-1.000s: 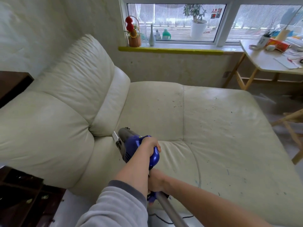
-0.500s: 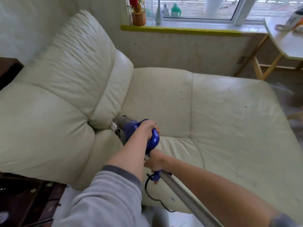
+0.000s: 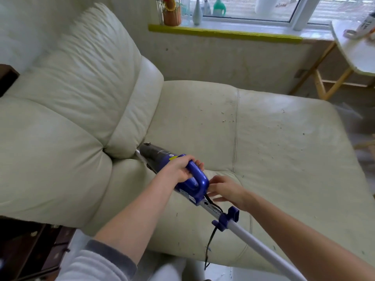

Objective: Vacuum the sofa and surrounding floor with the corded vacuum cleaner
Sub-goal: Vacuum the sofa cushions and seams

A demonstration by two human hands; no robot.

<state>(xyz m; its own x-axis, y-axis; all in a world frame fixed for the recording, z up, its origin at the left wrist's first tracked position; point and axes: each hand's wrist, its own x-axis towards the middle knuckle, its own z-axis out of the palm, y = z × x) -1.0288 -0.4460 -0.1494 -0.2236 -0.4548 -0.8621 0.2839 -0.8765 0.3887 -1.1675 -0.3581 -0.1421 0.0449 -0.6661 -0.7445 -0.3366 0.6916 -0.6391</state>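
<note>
On sofa (image 3: 203, 122) – vac (image 3: 190, 179) in left hand (image 3: 180, 169)

We are in a home living room. A large cream leather sofa (image 3: 203, 128) with plump back cushions fills most of the frame. At the top, a window sill (image 3: 223, 33) carries a vase (image 3: 197, 12), a green bottle (image 3: 219, 7) and a small basket (image 3: 172, 14). At the upper right stands a white table (image 3: 353, 55) on wooden legs; dark wooden furniture (image 3: 30, 250) sits at the lower left.
</note>
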